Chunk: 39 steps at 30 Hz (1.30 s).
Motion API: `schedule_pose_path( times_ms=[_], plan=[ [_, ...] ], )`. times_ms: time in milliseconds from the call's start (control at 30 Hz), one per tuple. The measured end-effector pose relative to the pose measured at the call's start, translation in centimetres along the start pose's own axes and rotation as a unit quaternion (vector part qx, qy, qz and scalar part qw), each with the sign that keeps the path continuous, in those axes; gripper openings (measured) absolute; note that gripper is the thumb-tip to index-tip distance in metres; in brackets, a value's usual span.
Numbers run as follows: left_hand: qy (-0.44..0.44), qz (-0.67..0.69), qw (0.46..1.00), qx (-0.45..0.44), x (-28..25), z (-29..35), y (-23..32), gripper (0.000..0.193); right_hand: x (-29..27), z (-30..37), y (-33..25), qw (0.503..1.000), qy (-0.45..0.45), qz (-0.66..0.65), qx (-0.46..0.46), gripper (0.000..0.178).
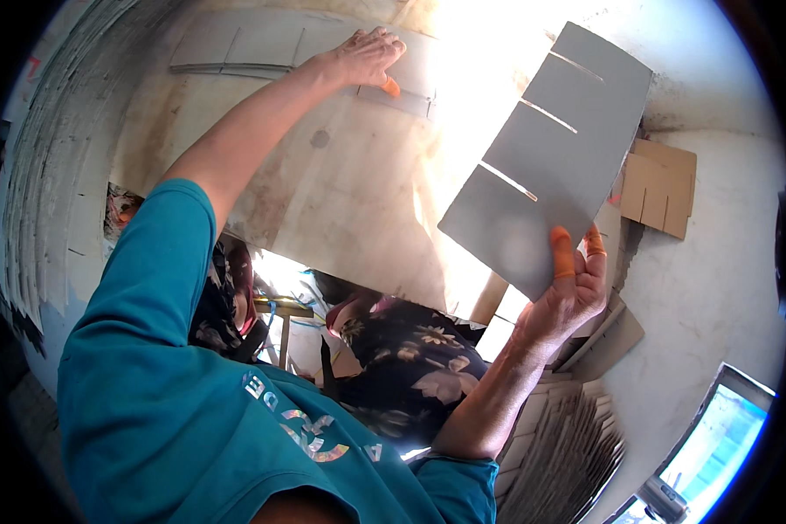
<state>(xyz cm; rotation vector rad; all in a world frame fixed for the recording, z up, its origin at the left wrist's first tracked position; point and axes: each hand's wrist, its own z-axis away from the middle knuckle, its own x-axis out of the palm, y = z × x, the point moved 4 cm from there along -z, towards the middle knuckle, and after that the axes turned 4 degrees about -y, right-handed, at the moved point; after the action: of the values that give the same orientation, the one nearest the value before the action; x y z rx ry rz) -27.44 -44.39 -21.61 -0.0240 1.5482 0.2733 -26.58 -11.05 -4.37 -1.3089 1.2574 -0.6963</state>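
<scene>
My right hand [570,284] holds up a grey cardboard sheet [568,131] by its lower corner. The sheet is tilted, and three narrow slots run in from its left edge. Orange finger covers show on the thumb and a finger of this hand. On the far left side, my left hand [368,59] reaches across the table, over flat slotted cardboard strips [262,42]. Its fingers are loosely bent, and the orange-covered thumb stands apart from them. Whether it touches the strips I cannot tell.
The strips lie along the far edge of a wooden table [323,192]. A tall stack of cardboard sheets [70,157] stands at the left. Brown slotted cardboard pieces [659,188] lean at the right, above another cardboard stack [568,445]. Bright light washes out the table's right part.
</scene>
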Motion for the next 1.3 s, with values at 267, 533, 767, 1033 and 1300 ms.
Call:
schedule_pose_path(
  times_ms=[267,533,767,1033,1300],
  plan=[
    [0.000,-0.045,0.983,0.176,1.2,-1.4,-1.2,0.023,-0.3,0.2,0.2,0.998,-0.001,-0.056,0.001,0.039],
    [0.034,-0.097,0.984,0.145,0.0,0.9,1.9,0.008,0.0,-0.4,2.0,0.982,-0.045,-0.157,0.091,0.026],
    [0.202,-0.200,0.937,0.201,-4.2,4.6,4.5,0.027,2.8,0.1,1.9,0.993,-0.076,0.031,0.085,0.019],
    [0.140,-0.211,0.939,0.234,-6.9,8.1,9.5,0.036,3.5,-0.2,3.5,0.990,-0.106,0.009,0.090,0.018],
    [0.123,-0.224,0.946,0.201,-6.7,8.3,9.7,0.044,3.3,-0.3,3.5,0.985,-0.120,0.054,0.114,0.016]
  ],
)
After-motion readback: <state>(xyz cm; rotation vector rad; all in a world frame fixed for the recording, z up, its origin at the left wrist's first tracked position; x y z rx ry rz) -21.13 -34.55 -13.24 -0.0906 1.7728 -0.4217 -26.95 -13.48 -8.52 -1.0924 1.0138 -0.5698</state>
